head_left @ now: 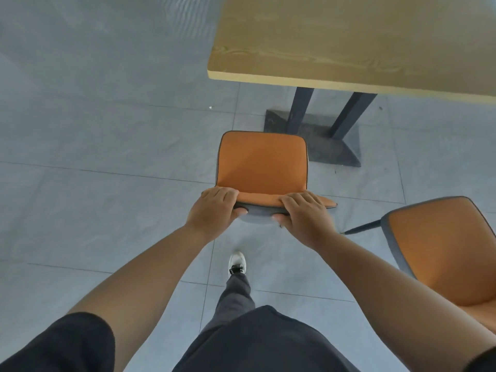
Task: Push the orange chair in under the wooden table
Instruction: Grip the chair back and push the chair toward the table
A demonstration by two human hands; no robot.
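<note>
An orange chair [261, 162] with a grey back shell stands on the tiled floor, its seat facing the wooden table [349, 41]. My left hand [214, 210] grips the left end of the backrest's top edge, fingers over the front and thumb behind. At the right end, my right hand [303, 213] grips the same edge the same way. The seat's front edge lies just short of the table's near edge. The chair's legs are hidden beneath the seat.
The table's dark metal legs and flat base [314, 135] stand just ahead of the seat. A second orange chair [445, 251] stands close at the right. My foot in a white shoe [237, 263] is behind the chair. Open tiled floor [94, 143] lies to the left.
</note>
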